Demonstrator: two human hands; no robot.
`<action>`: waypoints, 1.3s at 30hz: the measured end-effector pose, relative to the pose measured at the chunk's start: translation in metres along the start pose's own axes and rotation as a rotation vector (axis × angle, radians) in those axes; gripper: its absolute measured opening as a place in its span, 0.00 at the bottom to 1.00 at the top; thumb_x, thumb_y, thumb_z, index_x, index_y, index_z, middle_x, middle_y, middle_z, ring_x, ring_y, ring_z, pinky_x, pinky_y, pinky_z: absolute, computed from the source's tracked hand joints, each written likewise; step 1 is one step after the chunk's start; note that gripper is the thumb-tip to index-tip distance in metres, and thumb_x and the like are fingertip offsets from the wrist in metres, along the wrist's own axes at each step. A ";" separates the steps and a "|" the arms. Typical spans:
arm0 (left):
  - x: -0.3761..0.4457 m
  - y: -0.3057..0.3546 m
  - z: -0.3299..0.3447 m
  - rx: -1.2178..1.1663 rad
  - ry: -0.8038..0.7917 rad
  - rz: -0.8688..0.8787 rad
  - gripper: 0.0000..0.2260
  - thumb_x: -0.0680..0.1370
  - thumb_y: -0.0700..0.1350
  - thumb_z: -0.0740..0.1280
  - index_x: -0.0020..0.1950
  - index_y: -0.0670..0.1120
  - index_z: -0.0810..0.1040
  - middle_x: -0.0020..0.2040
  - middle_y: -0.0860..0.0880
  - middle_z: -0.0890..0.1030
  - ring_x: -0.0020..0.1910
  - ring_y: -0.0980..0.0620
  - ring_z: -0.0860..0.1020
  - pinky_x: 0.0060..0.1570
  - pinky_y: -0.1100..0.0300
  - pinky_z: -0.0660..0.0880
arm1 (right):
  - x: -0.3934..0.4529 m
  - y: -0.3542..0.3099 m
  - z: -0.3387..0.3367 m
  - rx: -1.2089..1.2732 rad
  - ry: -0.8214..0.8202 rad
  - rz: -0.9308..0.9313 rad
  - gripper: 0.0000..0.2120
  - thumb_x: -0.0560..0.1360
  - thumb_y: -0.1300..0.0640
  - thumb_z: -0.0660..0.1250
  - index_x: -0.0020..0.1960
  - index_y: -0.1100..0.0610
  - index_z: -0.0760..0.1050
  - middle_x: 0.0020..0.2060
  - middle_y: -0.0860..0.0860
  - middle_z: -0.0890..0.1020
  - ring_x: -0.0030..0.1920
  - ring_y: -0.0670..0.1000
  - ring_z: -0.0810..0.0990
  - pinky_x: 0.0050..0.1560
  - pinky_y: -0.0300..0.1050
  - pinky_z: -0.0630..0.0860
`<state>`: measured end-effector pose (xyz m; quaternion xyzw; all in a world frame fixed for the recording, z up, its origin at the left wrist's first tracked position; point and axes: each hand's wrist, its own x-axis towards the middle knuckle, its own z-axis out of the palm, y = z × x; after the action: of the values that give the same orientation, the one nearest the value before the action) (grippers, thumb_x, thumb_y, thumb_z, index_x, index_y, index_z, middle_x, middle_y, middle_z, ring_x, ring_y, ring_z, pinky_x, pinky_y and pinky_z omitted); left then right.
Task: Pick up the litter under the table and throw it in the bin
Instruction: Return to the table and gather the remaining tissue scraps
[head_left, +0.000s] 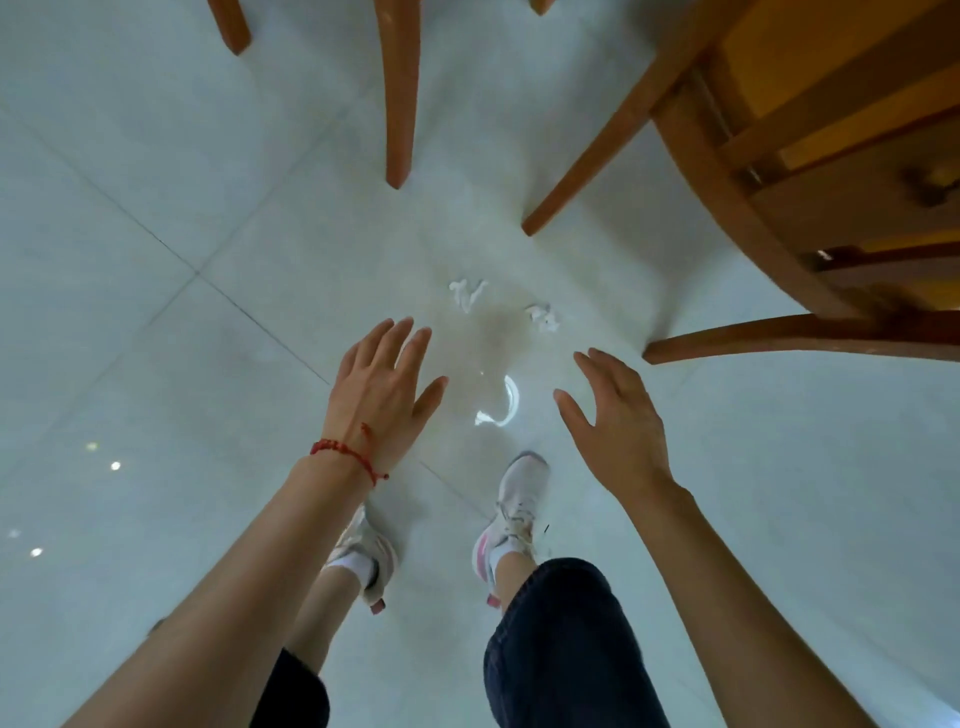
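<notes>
Two crumpled white scraps lie on the tiled floor (156, 218): one scrap (466, 295) and a second scrap (543, 317) just right of it, both near the chair leg (779, 340). Nearer the camera than the scraps, the left hand (382, 384) and right hand (621, 423) hover with fingers spread, holding nothing. White shoes (511, 525) stand below.

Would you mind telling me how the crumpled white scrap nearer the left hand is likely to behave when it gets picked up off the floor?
The left scrap looks like twisted tissue, so it is probably very light and soft, squashing in a pinch rather than resisting. Its thin, ragged strands suggest that it could tear or shed bits. On the glossy floor tiles it would likely slide if nudged, so pinching from above seems safer than pushing.
</notes>
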<state>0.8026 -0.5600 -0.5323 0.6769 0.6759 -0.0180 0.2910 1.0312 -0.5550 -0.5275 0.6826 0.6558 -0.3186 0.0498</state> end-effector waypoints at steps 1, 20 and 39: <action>0.008 -0.006 0.011 0.000 -0.003 0.002 0.28 0.74 0.57 0.50 0.65 0.40 0.70 0.65 0.38 0.74 0.65 0.36 0.70 0.62 0.43 0.67 | 0.009 0.005 0.010 -0.001 0.007 -0.006 0.23 0.77 0.48 0.60 0.70 0.55 0.64 0.71 0.54 0.66 0.71 0.53 0.63 0.67 0.50 0.65; 0.163 -0.081 0.221 -0.166 0.091 0.002 0.31 0.73 0.60 0.50 0.68 0.42 0.67 0.67 0.40 0.71 0.67 0.40 0.67 0.63 0.49 0.66 | 0.174 0.128 0.190 0.052 0.244 -0.036 0.21 0.75 0.53 0.65 0.67 0.56 0.69 0.67 0.55 0.72 0.67 0.55 0.69 0.60 0.51 0.71; 0.265 -0.066 0.290 -0.562 0.424 -0.209 0.16 0.66 0.36 0.73 0.52 0.39 0.80 0.50 0.39 0.78 0.45 0.44 0.76 0.40 0.75 0.63 | 0.224 0.173 0.239 0.161 0.473 -0.020 0.23 0.73 0.48 0.61 0.66 0.55 0.71 0.65 0.54 0.74 0.66 0.53 0.71 0.59 0.43 0.66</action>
<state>0.8708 -0.4470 -0.9080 0.4866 0.7651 0.2796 0.3156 1.0893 -0.5013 -0.8893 0.7334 0.6284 -0.2018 -0.1630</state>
